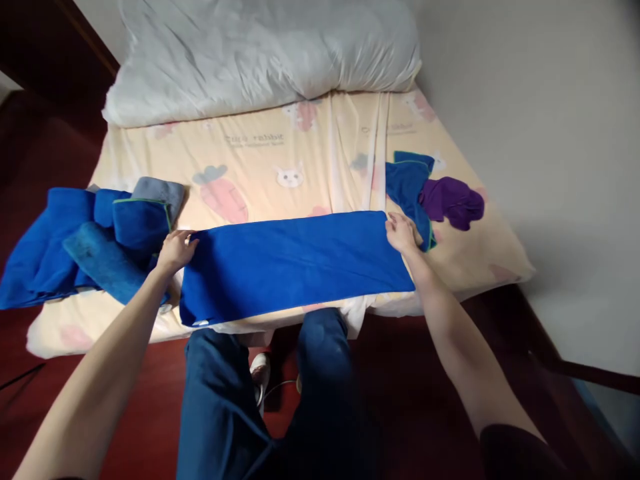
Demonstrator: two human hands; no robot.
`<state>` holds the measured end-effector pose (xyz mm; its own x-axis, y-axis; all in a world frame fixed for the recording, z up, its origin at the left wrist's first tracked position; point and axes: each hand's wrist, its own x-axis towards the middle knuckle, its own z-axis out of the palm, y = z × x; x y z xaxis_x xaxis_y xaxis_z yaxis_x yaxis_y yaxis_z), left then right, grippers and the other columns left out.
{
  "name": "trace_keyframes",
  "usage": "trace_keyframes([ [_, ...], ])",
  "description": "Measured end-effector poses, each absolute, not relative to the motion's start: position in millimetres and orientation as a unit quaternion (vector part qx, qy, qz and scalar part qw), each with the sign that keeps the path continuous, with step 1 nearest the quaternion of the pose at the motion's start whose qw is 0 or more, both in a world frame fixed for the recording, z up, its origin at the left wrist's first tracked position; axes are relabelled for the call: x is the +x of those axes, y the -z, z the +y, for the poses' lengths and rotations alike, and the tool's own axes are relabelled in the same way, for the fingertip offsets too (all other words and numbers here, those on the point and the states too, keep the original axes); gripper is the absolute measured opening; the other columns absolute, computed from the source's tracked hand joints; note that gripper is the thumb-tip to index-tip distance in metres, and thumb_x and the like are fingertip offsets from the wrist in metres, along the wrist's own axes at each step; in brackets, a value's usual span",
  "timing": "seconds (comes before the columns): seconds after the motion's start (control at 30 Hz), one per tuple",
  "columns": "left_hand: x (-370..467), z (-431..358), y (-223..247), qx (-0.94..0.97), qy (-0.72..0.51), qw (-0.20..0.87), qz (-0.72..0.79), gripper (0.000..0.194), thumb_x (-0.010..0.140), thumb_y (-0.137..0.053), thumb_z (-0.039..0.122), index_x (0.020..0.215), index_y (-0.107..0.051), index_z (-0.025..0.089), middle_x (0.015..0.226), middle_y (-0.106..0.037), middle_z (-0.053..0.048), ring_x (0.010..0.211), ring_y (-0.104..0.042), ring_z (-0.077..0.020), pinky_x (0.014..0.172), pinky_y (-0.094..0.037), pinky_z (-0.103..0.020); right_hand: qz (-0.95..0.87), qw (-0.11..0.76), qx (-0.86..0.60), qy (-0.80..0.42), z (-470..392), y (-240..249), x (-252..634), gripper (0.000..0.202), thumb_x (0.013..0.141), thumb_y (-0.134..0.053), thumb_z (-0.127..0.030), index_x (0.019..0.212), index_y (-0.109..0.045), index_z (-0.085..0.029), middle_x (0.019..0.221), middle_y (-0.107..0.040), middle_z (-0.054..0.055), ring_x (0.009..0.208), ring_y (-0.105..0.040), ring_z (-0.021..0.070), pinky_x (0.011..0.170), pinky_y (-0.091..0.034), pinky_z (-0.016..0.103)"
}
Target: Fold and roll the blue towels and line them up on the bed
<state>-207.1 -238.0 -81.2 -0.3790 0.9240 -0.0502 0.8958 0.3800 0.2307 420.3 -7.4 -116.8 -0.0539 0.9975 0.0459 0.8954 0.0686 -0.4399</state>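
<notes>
A long blue towel [295, 263], which looks folded into a strip, lies nearly flat along the near edge of the bed. At its far left corner my left hand [177, 251] is closed, thumb and fingers pinching the cloth. My right hand [401, 232] grips the far right corner in the same way. Left of the towel is a heap of blue cloths [65, 233], with a grey cloth [159, 191] at its back. Just beyond my right hand lie a crumpled blue cloth with green edging [407, 183] and a bunched purple cloth [453, 202].
The bed's cream sheet [260, 180] carries rabbit and carrot prints and some creases. A thick white quilt [270, 53] is piled at the far end. A pale wall [545, 147] runs along the right. My knees are against the near edge, above a dark red floor [135, 393].
</notes>
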Motion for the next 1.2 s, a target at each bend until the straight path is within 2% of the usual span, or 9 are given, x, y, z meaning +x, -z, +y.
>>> trace_keyframes([
  [0.17, -221, -221, 97, 0.51, -0.115, 0.097, 0.847, 0.051, 0.093, -0.061, 0.032, 0.136, -0.07, 0.007, 0.125, -0.071, -0.015, 0.104, -0.065, -0.0233, 0.112, -0.049, -0.039, -0.681, 0.166, -0.692, -0.172, 46, 132, 403, 0.044, 0.095, -0.059, -0.024, 0.135, -0.073, -0.013, 0.135, -0.075, 0.018, 0.127, -0.071, 0.0284, 0.12, -0.05, 0.042],
  [0.33, -227, -215, 88, 0.493, -0.084, 0.136, 0.855, 0.043, 0.088, -0.064, 0.039, 0.116, -0.077, 0.01, 0.113, -0.074, -0.012, 0.092, -0.069, -0.0208, 0.094, -0.054, -0.03, -0.624, 0.226, -0.719, -0.207, 64, 138, 408, 0.031, 0.085, -0.075, -0.023, 0.115, -0.081, -0.016, 0.108, -0.083, 0.012, 0.1, -0.079, 0.0258, 0.099, -0.061, 0.038],
  [0.43, -229, -215, 85, 0.504, -0.085, 0.146, 0.847, 0.039, 0.086, -0.063, 0.042, 0.106, -0.078, 0.012, 0.109, -0.077, -0.013, 0.096, -0.071, -0.0236, 0.093, -0.054, -0.031, -0.631, 0.239, -0.708, -0.207, 60, 139, 416, 0.018, 0.08, -0.081, -0.025, 0.093, -0.083, -0.013, 0.089, -0.082, 0.012, 0.083, -0.077, 0.025, 0.087, -0.062, 0.036],
  [0.53, -228, -216, 87, 0.49, -0.119, 0.146, 0.851, 0.038, 0.084, -0.063, 0.044, 0.103, -0.077, 0.015, 0.112, -0.079, -0.011, 0.099, -0.073, -0.025, 0.095, -0.054, -0.031, -0.678, 0.246, -0.668, -0.182, 55, 140, 424, 0.022, 0.08, -0.083, -0.036, 0.081, -0.082, -0.015, 0.084, -0.08, 0.012, 0.08, -0.074, 0.0248, 0.084, -0.062, 0.037],
  [0.63, -227, -211, 88, 0.437, -0.149, 0.126, 0.878, 0.041, 0.085, -0.062, 0.045, 0.106, -0.078, 0.014, 0.107, -0.081, -0.01, 0.1, -0.074, -0.0254, 0.097, -0.054, -0.032, -0.678, 0.25, -0.678, -0.134, 58, 140, 427, 0.028, 0.084, -0.079, -0.042, 0.085, -0.082, -0.014, 0.091, -0.08, 0.014, 0.085, -0.074, 0.0265, 0.09, -0.061, 0.04],
  [0.8, -224, -183, 91, 0.387, -0.175, 0.086, 0.901, 0.046, 0.09, -0.061, 0.046, 0.115, -0.08, 0.012, 0.096, -0.078, -0.008, 0.095, -0.07, -0.0265, 0.102, -0.054, -0.041, -0.615, 0.269, -0.735, -0.096, 75, 131, 415, 0.023, 0.082, -0.077, -0.029, 0.094, -0.084, -0.011, 0.094, -0.079, 0.017, 0.09, -0.073, 0.03, 0.095, -0.06, 0.045],
  [0.93, -213, -163, 99, 0.347, -0.22, 0.06, 0.91, 0.048, 0.094, -0.061, 0.048, 0.122, -0.079, 0.014, 0.112, -0.076, -0.012, 0.101, -0.064, -0.0292, 0.102, -0.055, -0.051, -0.589, 0.278, -0.754, -0.087, 79, 121, 397, 0.024, 0.086, -0.07, -0.023, 0.103, -0.083, -0.011, 0.101, -0.078, 0.019, 0.094, -0.073, 0.031, 0.099, -0.06, 0.049],
  [1.07, -201, -166, 104, 0.374, -0.169, 0.046, 0.911, 0.047, 0.099, -0.054, 0.043, 0.127, -0.076, 0.012, 0.131, -0.07, -0.018, 0.116, -0.062, -0.0365, 0.104, -0.053, -0.06, -0.572, 0.218, -0.785, -0.091, 64, 114, 380, 0.028, 0.094, -0.062, -0.024, 0.111, -0.082, -0.012, 0.114, -0.076, 0.023, 0.104, -0.074, 0.0363, 0.1, -0.059, 0.053],
  [1.2, -174, -177, 98, 0.449, -0.116, -0.03, 0.886, 0.051, 0.1, -0.049, 0.033, 0.141, -0.065, 0.005, 0.153, -0.053, -0.026, 0.142, -0.047, -0.0456, 0.115, -0.042, -0.066, -0.641, 0.193, -0.74, -0.065, 36, 107, 349, 0.051, 0.097, -0.054, -0.026, 0.144, -0.065, -0.01, 0.136, -0.07, 0.026, 0.125, -0.067, 0.0403, 0.109, -0.053, 0.059],
])
